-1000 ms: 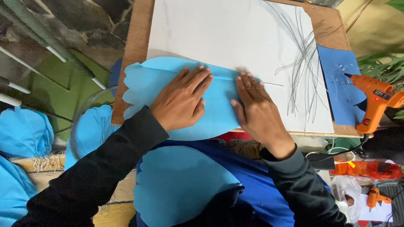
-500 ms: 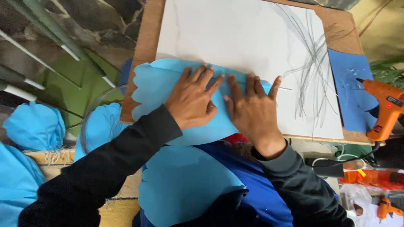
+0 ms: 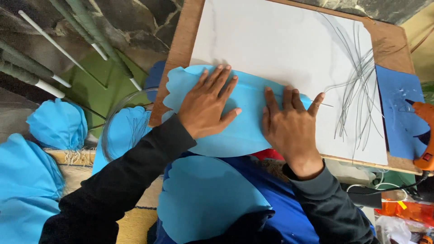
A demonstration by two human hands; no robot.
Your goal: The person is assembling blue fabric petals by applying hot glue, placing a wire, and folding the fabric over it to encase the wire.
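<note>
Both hands [image 3: 244, 113] flat on blue sheet [image 3: 246, 129]

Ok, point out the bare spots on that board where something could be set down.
The white sheet is bare above both hands, from its left edge to the grey wires. A bare wood strip runs along the left. Crowded: the light blue petal sheet under the left hand and right hand.

Two hands [image 3: 208, 106], one white board [image 3: 271, 49], one orange glue gun [image 3: 425, 135].

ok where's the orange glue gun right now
The orange glue gun sits at the head view's far right edge, beside the dark blue sheet, past the right hand.
</note>
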